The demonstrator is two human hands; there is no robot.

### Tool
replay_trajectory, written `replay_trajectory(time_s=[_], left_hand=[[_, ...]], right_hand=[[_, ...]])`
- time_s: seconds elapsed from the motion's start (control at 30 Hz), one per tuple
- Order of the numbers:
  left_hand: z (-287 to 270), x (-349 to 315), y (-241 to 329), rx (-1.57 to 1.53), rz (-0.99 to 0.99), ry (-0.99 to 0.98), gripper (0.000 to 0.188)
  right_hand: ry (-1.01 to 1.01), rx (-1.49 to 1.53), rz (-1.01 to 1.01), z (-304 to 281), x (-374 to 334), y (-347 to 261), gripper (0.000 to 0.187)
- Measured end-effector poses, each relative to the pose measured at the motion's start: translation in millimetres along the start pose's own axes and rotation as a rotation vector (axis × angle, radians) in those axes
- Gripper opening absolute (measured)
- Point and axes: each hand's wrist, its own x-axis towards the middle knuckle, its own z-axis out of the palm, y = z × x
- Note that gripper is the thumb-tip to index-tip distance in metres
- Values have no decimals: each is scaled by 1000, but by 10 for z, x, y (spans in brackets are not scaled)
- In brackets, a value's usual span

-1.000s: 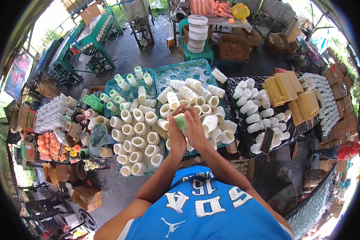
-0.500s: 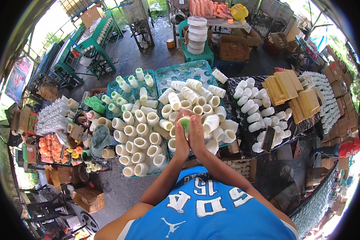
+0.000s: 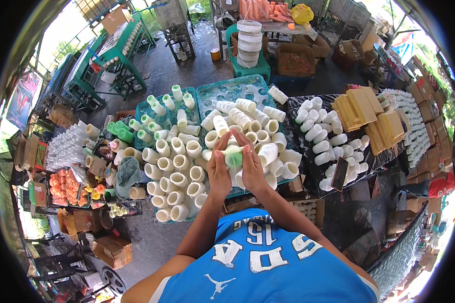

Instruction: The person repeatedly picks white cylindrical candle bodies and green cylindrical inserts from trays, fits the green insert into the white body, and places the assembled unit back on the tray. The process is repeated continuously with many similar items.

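Note:
A short round piece, green with a whitish rim, is pressed between my two palms in front of my body. My left hand bears on its left side and my right hand on its right, fingers pointing away from me. Just beyond and beneath the hands lies a heap of cream-white hollow cylinders, wax-like, on a teal tray. Several more open-topped cream cylinders stand upright to the left. Behind those, slim white cylinders with green ends stand or lean on another teal tray.
To the right, a black-covered table bears white cylinders, yellow blocks and a dark phone. A grey-green cloth lies at left. Beyond the trays, a green chair holds stacked white spools. Cardboard boxes stand behind.
My palms have parted somewhat, fingertips spreading, and the hands have come slightly toward me. More of the green piece between them now shows, and its open end no longer faces up.

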Motion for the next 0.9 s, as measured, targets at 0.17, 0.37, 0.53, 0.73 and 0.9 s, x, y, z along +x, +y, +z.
replay_trajectory(time_s=[0.17,0.37,0.53,0.73,0.9], left_hand=[[39,18,-9,-245,-160,166,62],[-73,77,-238,-354,-192,235,60],[-31,30,-347,-624,-284,88,63],[-65,-7,-420,-895,-447,12,56],[-44,4,-390,-920,-512,-10,43]], right_hand=[[130,-74,-18,53,-54,67,57],[245,-58,102,165,-102,184,50],[297,-220,128,127,-85,75,46],[351,-229,-86,81,-39,-185,29],[249,-260,-106,-83,-10,-264,29]])
